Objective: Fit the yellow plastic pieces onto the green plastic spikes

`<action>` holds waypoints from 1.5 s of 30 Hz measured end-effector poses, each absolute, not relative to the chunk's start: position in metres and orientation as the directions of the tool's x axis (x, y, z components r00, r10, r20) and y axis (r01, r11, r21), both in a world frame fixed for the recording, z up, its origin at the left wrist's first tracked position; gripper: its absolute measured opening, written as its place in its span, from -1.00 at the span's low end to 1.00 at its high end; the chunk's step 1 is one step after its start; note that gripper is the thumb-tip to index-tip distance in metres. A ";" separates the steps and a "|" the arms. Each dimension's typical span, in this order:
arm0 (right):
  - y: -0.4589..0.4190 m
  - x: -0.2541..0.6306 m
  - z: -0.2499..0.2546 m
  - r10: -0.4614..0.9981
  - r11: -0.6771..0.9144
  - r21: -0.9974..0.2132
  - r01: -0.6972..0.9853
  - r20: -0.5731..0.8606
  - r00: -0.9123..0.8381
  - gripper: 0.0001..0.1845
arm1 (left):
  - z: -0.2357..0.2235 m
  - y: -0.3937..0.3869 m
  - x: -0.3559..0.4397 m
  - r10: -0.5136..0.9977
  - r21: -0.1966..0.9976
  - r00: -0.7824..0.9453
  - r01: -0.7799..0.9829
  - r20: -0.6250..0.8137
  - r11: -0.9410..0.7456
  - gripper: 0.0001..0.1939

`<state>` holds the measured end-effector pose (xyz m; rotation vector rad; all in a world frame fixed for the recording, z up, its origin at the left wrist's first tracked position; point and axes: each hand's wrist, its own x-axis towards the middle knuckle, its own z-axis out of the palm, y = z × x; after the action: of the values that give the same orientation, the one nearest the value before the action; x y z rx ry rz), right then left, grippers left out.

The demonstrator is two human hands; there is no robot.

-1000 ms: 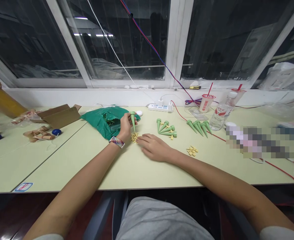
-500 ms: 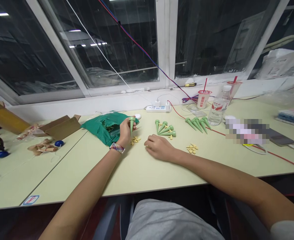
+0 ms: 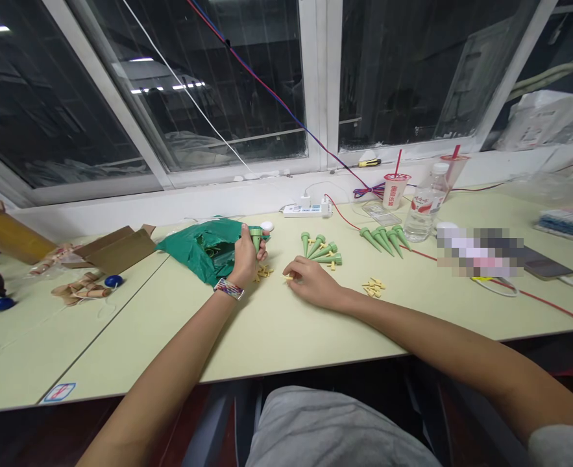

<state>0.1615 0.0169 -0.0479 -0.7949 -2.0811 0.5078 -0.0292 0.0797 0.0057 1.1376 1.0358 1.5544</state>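
My left hand is closed around a green plastic watering spike, its wide cap up, beside the green plastic bag. Between the fingertips of my right hand sits a small yellow T-shaped valve, just above the tabletop. A pile of yellow valves lies just below my left hand. Beyond my right hand lie several green spikes with yellow valves fitted. Farther right, more green spikes form a row, and another valve pile rests near my right forearm.
Along the back are a power strip, a paper cup with a straw and a water bottle. A red cable crosses the right side. At left lie a cardboard box and wooden toys with a blue ball.
A yellow valve now shows in my right fingertips, which have lifted slightly. The spike in my left hand has tilted a little, with the fingers shifted around it.
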 end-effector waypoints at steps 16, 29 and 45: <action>0.010 0.165 -0.023 0.631 0.775 -0.601 0.196 0.756 -0.173 -0.85 | 0.000 0.038 0.012 0.965 0.967 0.077 0.027 0.252 -0.254 -0.52; 0.012 0.170 -0.025 0.552 0.828 -0.484 0.285 0.794 -0.255 -0.85 | -0.009 0.039 0.013 0.959 0.964 0.102 -0.002 0.265 -0.266 -0.59; 0.020 0.159 -0.027 0.923 0.309 -0.921 -0.238 0.350 -0.159 -0.66 | -0.015 0.038 0.015 0.947 0.942 0.005 -0.100 0.321 -0.319 -0.60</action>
<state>0.1594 0.0200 -0.0266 -0.7051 -1.3340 1.1834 0.0151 0.0379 -0.0149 1.3764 0.9474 1.4726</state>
